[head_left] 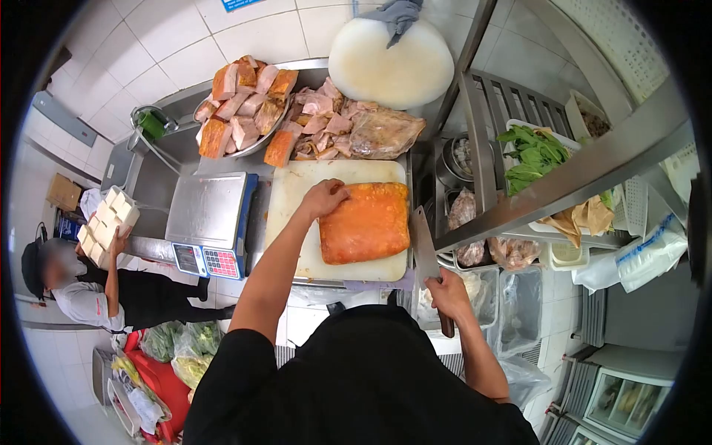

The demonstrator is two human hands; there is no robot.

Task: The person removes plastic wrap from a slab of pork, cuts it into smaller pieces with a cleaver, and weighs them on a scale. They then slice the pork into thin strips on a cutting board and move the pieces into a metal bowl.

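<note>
Wall (259, 33): white tiles behind the work area, a round board (389, 67) leaning there with a grey cloth (397, 21) over its top.
Board (293, 222): pale, rectangular, marked with brown stains.
Slab (365, 230): orange on top, lying flat on the right part of the board.
Left hand (324, 199): on the upper left corner of the slab, fingers close together and bent down onto it.
Right hand (449, 295): off the right side of the board, fingers closed round the cleaver (425, 248) where blade meets brown handle, blade pointing away from the body.
Bowl (261, 143): heaped with thick orange-skinned chunks (245, 132), beyond the scale.
Cut meat (319, 104): piled beyond the board, a large brown piece (386, 133) at its right end.
Scale (209, 211): steel plate, blue sides, left of the board.
Rack (486, 141): metal, on the right, bearing leafy greens (535, 156) in a white tray.
Co-worker (89, 297): far left, in a dark cap, holding a tray of pale blocks (107, 222).
</note>
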